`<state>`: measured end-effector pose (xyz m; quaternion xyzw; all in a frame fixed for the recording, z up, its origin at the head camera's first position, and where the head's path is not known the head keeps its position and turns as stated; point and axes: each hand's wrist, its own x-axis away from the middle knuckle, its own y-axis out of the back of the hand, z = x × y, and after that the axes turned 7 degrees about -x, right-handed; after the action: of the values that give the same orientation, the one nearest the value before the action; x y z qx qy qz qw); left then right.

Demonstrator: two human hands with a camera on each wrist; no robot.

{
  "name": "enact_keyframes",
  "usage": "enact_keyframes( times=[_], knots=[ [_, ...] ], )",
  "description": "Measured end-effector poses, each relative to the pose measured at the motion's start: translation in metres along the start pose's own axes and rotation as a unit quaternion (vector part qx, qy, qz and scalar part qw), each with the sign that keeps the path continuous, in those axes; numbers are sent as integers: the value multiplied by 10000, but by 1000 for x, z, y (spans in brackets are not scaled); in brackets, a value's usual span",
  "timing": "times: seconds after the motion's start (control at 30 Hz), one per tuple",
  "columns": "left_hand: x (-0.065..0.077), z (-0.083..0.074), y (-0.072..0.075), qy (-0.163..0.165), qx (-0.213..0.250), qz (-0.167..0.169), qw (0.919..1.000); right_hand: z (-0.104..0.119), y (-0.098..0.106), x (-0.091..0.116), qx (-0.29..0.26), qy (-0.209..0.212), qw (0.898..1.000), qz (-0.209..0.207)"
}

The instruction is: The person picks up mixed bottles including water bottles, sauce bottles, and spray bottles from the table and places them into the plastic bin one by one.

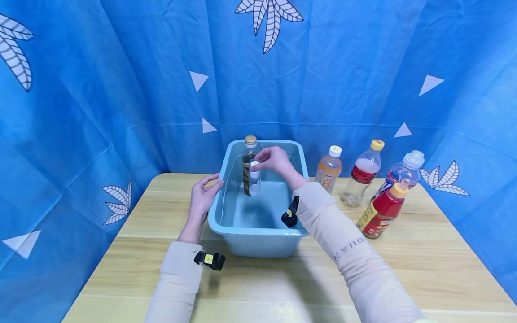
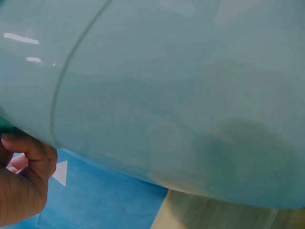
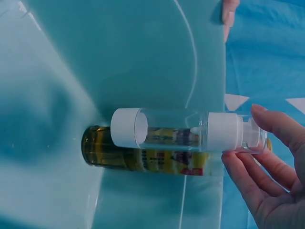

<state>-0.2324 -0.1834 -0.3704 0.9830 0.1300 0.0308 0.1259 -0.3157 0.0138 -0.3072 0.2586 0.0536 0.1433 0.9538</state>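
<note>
My right hand [image 1: 276, 160] pinches a small clear bottle [image 3: 171, 129] by its capped top, thumb on one side and fingers on the other. The bottle has a white collar and a white base, and hangs upright inside a light blue plastic basin [image 1: 258, 231]. Right beside it in the basin stands a dark oil-like bottle [image 1: 246, 168] with a tan cap and a yellow label [image 3: 162, 160]. At the basin's left side, my left hand [image 1: 203, 193] grips the rim; in the left wrist view its curled fingers [image 2: 35, 155] show at the basin's edge.
Right of the basin stand an orange drink bottle [image 1: 329, 168], a cola-type bottle with yellow cap [image 1: 365, 170], a clear-capped bottle [image 1: 404, 169] and a red sauce bottle [image 1: 381, 213]. They share a wooden table [image 1: 141, 269]. A blue curtain [image 1: 258, 98] hangs behind.
</note>
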Motion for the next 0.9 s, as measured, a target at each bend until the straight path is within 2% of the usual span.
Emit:
enact_keyframes(
  times=[0.33,0.9],
  knots=[
    [-2,0,0,-28,-11,-18,10000,0,-9,-5,308,-93,9995,17],
    [3,-1,-1,-61,-83,-35,9999,-9,-26,-6,159,-354,9989,247]
  ],
)
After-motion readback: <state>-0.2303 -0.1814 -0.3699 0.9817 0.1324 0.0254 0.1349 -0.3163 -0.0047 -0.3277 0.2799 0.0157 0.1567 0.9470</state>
